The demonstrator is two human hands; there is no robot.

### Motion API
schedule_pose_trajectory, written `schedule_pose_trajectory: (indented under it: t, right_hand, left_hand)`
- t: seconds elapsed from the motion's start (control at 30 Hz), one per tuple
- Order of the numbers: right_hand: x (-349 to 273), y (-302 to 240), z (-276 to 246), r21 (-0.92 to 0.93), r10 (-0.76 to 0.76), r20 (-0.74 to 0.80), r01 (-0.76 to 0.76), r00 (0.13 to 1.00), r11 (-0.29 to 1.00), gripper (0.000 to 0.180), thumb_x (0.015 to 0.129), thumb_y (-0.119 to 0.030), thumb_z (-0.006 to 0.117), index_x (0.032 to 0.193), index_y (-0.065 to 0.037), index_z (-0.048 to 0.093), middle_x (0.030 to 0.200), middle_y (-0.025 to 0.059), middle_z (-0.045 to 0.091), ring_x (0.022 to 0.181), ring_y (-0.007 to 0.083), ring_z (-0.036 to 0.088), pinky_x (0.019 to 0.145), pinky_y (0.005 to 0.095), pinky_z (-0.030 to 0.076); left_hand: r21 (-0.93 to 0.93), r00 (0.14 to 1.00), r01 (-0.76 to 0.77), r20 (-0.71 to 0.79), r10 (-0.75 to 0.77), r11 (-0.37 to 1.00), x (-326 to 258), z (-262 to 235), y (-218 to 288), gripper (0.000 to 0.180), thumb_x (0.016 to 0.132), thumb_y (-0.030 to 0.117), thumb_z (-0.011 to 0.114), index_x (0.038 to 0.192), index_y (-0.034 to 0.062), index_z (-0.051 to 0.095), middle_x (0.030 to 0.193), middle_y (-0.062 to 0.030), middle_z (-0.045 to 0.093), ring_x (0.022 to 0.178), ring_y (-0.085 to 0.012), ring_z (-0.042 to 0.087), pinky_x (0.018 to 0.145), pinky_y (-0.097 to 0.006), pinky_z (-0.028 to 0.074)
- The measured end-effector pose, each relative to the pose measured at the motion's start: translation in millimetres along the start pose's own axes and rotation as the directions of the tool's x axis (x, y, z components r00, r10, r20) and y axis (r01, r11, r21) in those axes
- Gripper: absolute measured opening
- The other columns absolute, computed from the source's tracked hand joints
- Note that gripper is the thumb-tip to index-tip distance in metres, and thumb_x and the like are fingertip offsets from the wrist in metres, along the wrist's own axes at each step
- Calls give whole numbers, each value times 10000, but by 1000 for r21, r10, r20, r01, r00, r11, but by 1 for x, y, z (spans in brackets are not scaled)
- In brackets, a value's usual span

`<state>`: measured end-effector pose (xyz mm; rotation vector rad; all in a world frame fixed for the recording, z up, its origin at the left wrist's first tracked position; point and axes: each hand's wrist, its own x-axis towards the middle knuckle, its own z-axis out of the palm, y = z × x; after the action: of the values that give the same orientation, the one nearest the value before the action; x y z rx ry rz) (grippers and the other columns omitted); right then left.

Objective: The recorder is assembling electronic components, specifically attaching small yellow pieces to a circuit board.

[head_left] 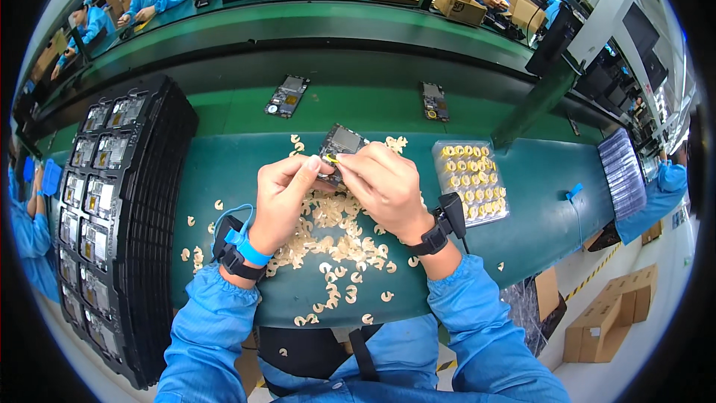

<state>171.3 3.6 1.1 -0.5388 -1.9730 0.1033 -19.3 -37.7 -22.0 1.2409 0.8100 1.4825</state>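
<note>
A small dark circuit board (345, 139) with a grey metal shield is held up over the green mat between my two hands. My left hand (287, 190) grips its left lower edge, thumb on top. The fingers of my right hand (385, 184) pinch a small yellow piece (330, 158) against the board's face. How far that piece is seated cannot be seen under my fingertips. Below my hands lies a loose heap of cream, C-shaped paper pieces (328, 213), scattered toward the near edge. To the right stands a clear tray (485, 216) holding rows of yellow-and-cream round parts.
A tall stack of black trays (171, 116) with circuit boards stands at the left. Two more boards (287, 96) (434, 101) lie on the far green strip. A green post (533, 108) rises at the right, near stacked clear trays (621, 172). Co-workers sit beyond the bench.
</note>
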Motion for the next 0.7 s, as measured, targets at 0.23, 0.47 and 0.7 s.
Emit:
schedule_pose_trajectory:
  t: [0.23,0.47,0.7]
  right_hand:
    - [4,2,-5,-88,-141,98,150,985,985,314,737,-20,748,1050,-34,734,880,62,654,735,232,678,601,350,541]
    - [7,-1,-8,-100,-210,120,222,970,970,353,705,-12,748,1058,-42,750,863,61,659,720,229,672,607,344,540]
    - [4,2,-2,116,21,75,-30,997,993,236,855,-5,742,1090,-14,733,912,102,678,734,261,663,625,348,528]
  left_hand:
    - [98,1000,-17,-13,19,995,-1,2,1,228,1049,111,598,1008,-81,713,947,-117,738,850,-181,729,777,-339,628]
    - [123,999,-12,-41,17,992,0,1,7,199,1039,84,605,1008,-81,714,961,-122,744,837,-176,733,752,-325,627]
    - [67,998,-26,-54,30,997,-3,7,7,160,1026,50,624,1040,-71,728,977,-100,737,867,-157,716,779,-288,609]
